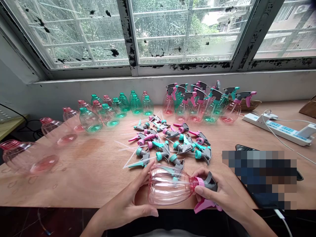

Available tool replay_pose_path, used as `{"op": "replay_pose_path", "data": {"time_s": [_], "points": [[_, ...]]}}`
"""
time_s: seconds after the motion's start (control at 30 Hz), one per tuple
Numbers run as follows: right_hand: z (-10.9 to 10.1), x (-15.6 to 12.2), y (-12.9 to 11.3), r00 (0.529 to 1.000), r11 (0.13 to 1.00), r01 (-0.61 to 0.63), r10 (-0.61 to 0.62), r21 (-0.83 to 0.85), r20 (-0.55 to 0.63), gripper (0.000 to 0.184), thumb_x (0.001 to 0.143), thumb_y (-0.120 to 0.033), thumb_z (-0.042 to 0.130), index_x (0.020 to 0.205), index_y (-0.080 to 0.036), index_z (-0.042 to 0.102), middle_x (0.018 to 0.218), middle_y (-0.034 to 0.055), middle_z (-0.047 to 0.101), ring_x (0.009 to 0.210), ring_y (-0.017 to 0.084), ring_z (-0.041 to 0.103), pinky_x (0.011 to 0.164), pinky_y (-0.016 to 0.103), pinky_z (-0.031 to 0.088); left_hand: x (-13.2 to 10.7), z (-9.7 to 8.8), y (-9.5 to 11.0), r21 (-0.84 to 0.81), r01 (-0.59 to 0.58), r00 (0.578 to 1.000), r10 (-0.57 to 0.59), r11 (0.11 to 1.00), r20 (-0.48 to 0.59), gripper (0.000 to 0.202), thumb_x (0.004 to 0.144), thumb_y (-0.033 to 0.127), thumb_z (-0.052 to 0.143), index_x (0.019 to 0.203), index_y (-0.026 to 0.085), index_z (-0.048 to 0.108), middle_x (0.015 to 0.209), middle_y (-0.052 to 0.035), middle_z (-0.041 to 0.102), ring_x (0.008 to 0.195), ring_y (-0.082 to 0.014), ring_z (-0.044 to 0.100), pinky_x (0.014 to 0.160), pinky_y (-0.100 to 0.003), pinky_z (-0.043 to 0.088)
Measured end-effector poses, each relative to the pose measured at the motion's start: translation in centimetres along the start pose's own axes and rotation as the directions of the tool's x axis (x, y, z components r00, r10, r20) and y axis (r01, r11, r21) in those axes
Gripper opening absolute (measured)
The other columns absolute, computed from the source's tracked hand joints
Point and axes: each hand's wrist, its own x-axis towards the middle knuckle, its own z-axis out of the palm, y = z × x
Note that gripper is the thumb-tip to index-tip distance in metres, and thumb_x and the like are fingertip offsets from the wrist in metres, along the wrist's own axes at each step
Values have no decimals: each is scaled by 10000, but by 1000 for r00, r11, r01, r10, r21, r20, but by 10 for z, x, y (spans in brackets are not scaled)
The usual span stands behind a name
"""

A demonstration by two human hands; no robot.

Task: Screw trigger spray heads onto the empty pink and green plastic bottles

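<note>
A clear pink spray bottle [168, 186] lies sideways above the table's near edge, held between both hands. My left hand [133, 200] wraps its base from the left, fingers curled round it. My right hand [219, 194] grips the grey and pink trigger head [207, 191] seated at the bottle's neck, with the pink collar under thumb and fingers. A thin dip tube runs inside the bottle.
A heap of loose trigger heads [170, 141] in pink, teal and grey lies mid-table. Empty pink and green bottles [108, 112] stand at the left and back. Assembled spray bottles [202, 102] cluster at the back right. A power strip [278, 128] and a phone [266, 177] lie on the right.
</note>
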Motion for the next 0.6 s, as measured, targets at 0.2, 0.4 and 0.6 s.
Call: {"op": "replay_pose_path", "data": {"time_s": [0.2, 0.4, 0.6], "points": [[0, 0, -1, 1000, 1000, -12, 12, 1, -6, 355, 849, -486, 813, 988, -186, 682, 714, -18, 688, 573, 138, 608, 459, 216, 430, 2, 0, 5, -45, 12, 1000, -12, 999, -5, 992, 915, 367, 759, 1636, 434, 82, 1764, -12, 80, 1612, -320, 123, 1306, -506, 152], [1, -1, -2, 1000, 1000, -24, 24, 18, 16, 355, 854, -478, 811, 989, -183, 667, 682, -16, 697, 576, 156, 630, 473, 233, 450, 2, 1, 6, -52, 27, 1000, -28, 998, -7, 995, 909, 344, 768, 1629, 457, 91, 1763, 19, 85, 1615, -296, 117, 1313, -492, 135], [2, -1, -2, 999, 999, -36, 36, 35, 11, 357, 853, -485, 817, 986, -190, 667, 685, -23, 708, 591, 144, 625, 513, 223, 474, 1, 0, 5, -51, 34, 999, -34, 998, -4, 984, 914, 360, 761, 1627, 463, 91, 1763, 23, 86, 1616, -283, 114, 1313, -495, 131]]}}
